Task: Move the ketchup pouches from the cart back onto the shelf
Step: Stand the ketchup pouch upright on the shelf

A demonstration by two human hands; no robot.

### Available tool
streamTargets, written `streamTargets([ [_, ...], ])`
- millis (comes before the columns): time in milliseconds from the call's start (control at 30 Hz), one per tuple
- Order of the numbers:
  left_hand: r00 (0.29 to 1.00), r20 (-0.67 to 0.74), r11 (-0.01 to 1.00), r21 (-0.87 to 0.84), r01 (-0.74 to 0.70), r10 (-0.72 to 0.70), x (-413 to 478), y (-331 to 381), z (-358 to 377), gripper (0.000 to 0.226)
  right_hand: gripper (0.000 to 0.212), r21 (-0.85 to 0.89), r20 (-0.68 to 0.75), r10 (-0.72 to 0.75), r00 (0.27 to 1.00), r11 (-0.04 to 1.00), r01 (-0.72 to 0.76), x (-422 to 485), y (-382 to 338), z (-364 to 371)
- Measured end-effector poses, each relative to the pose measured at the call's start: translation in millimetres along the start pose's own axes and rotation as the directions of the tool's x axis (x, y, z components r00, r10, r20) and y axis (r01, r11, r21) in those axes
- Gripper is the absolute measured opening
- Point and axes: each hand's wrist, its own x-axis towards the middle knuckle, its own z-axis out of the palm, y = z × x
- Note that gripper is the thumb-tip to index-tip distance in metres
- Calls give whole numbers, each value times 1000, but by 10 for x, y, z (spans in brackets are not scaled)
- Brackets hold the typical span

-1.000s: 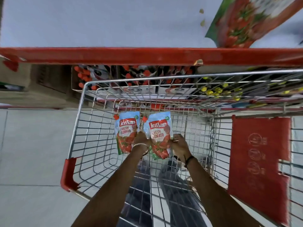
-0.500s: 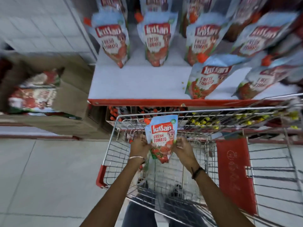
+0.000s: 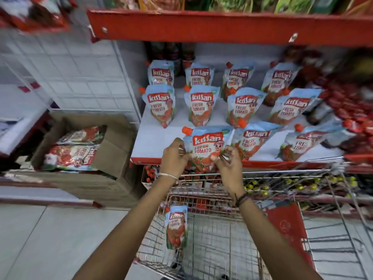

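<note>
A blue and red ketchup pouch [image 3: 205, 146] with an orange cap is upright at the front edge of the white shelf [image 3: 153, 138]. My left hand [image 3: 173, 156] grips its left side and my right hand [image 3: 228, 160] grips its right side. Its lower part is over the shelf's red lip. Several more ketchup pouches [image 3: 199, 106] stand in rows on the shelf behind and to the right. Another ketchup pouch [image 3: 176, 227] leans inside the wire cart [image 3: 222, 249], below my left forearm.
A red shelf edge [image 3: 201, 29] runs overhead. An open cardboard box [image 3: 80, 146] of red sachets sits on the floor at the left. The cart's red flap [image 3: 286, 229] is at the right. Red and dark packs crowd the shelf's right end.
The pouch in both my hands has gone up from above the cart to the shelf's front edge. The view has tilted up toward the shelf.
</note>
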Motion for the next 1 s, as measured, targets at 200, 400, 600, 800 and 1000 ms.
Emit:
streamTargets([
  [200, 996, -54, 997, 41, -63, 65, 411, 54, 4, 29, 31, -45, -109, -55, 992, 998, 51, 332, 20, 222],
  [400, 999, -18, 998, 48, -32, 33, 565, -149, 93, 28, 26, -139, -113, -50, 992, 990, 34, 439, 165, 304],
  [600, 1000, 27, 999, 28, -16, 15, 581, -259, 163, 28, 27, -232, -86, -75, 993, 971, 53, 453, 290, 287],
  [800, 998, 64, 1000, -26, -10, 12, 486, -314, 158, 36, 46, -241, -68, -64, 996, 969, 46, 348, 256, 298],
  [1000, 989, -147, 983, -185, -5, -23, -23, -760, 131, 25, 42, -109, -114, -9, 993, 994, -3, -153, 479, 231],
])
